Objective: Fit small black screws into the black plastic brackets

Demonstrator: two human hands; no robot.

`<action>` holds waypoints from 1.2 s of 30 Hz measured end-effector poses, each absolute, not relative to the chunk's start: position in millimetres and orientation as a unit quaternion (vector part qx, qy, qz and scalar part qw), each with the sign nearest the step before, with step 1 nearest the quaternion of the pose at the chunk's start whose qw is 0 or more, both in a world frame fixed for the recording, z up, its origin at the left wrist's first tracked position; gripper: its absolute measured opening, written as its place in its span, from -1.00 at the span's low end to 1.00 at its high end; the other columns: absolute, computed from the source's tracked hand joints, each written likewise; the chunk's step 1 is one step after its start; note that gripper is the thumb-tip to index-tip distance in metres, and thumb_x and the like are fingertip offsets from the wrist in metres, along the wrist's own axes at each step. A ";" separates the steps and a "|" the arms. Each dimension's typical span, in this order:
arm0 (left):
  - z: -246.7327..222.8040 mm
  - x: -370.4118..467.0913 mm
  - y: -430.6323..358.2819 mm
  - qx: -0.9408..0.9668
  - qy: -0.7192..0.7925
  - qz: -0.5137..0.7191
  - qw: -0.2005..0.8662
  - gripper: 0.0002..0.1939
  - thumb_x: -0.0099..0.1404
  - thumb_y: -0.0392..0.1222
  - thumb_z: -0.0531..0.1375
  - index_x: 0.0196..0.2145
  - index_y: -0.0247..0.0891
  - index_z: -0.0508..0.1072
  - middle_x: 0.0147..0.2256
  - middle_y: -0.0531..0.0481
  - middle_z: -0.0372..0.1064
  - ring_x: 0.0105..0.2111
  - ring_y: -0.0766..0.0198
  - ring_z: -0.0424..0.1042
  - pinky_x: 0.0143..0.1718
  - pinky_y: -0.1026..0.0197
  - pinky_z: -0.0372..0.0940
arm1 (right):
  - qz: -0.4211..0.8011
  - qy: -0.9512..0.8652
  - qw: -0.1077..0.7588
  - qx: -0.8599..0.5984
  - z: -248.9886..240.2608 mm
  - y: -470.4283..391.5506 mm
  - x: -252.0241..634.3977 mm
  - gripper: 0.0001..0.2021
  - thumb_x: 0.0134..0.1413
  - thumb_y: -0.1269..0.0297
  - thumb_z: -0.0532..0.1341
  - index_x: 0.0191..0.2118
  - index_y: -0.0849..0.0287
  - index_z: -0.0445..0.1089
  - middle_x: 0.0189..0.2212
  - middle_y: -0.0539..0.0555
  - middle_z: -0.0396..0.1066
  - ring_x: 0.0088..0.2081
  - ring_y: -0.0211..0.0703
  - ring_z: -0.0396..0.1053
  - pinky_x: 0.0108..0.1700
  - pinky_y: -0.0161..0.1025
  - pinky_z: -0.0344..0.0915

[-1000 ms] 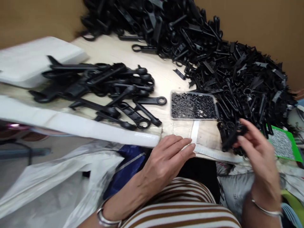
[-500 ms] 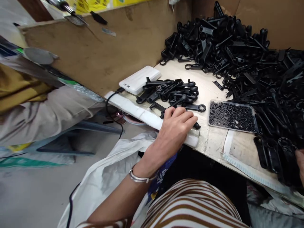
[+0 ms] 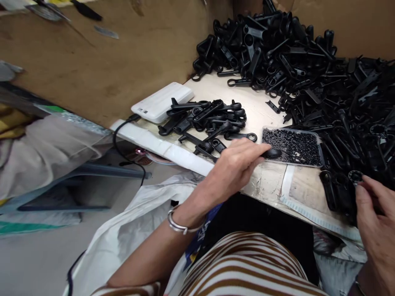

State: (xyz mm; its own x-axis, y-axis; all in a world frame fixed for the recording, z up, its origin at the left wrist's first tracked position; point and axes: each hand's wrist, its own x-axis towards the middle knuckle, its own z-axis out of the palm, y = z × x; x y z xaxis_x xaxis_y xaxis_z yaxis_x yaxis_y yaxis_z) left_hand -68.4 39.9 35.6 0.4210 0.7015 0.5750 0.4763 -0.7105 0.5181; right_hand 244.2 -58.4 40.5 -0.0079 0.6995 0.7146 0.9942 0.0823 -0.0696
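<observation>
My left hand (image 3: 236,164) is closed round a black plastic part (image 3: 273,153), whose rounded end sticks out past the fingertips over the near left corner of a clear tray. Small dark pieces fill this shallow tray (image 3: 322,158). At the right edge, my right hand (image 3: 378,213) pinches a black plastic part by its toothed ring end (image 3: 355,176) between thumb and fingers. Other long black parts (image 3: 328,191) lie right beside it. Behind my left hand is a small heap of black ring-ended handle pieces (image 3: 210,117).
A large pile of black plastic parts (image 3: 271,53) covers the back and right of the table. At the left stand a white power bank (image 3: 163,102) with a black cable (image 3: 115,139) and a brown board wall (image 3: 92,61). A white bag (image 3: 123,226) hangs below the table edge.
My left hand has moved right from the small heap to the tray, holding a black part. The right hand has come further into view and grips a ring end. The camera view has shifted.
</observation>
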 end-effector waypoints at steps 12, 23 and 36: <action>19.0 -17.6 21.6 0.459 0.337 0.415 0.710 -0.59 0.17 -0.11 0.31 -0.06 -0.37 0.45 -0.56 0.12 0.31 -0.63 0.42 0.30 -0.58 0.35 0.27 | 0.206 -0.586 0.418 -0.663 27.5 -65.1 166.3 -0.71 0.21 0.26 0.23 0.04 0.03 0.45 -0.20 0.10 0.52 -0.36 -0.16 0.49 -0.26 -0.16 0.52; 17.7 -17.0 -0.3 0.853 0.331 0.380 0.136 -0.73 0.40 -0.41 0.01 -0.07 -0.31 0.46 -0.32 -0.07 0.44 -0.31 0.23 0.38 -0.25 0.17 0.33 | 0.493 -0.433 0.476 -0.586 23.9 -31.3 155.3 -0.62 0.08 0.10 0.34 0.01 0.07 0.47 -0.30 0.03 0.52 -0.47 -0.26 0.45 -0.37 -0.23 0.49; 4.0 -21.9 -2.0 0.835 0.343 0.396 0.170 -0.88 0.39 -0.33 0.09 -0.17 -0.29 0.41 -0.21 -0.10 0.49 -0.22 0.22 0.46 -0.13 0.15 0.39 | 0.569 -0.335 0.488 -0.571 17.3 -35.1 163.0 -0.61 -0.02 0.15 0.41 -0.05 0.14 0.51 -0.23 0.10 0.56 -0.30 -0.12 0.54 -0.26 -0.14 0.56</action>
State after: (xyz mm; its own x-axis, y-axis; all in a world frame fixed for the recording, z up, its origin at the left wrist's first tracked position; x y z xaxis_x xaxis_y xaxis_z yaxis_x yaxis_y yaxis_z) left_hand -21.9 -2.0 4.0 0.4510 0.7076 0.5439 0.4391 -0.7065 0.5550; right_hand 163.0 -35.1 17.3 0.1281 0.9379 -0.3225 -0.1720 -0.2992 -0.9386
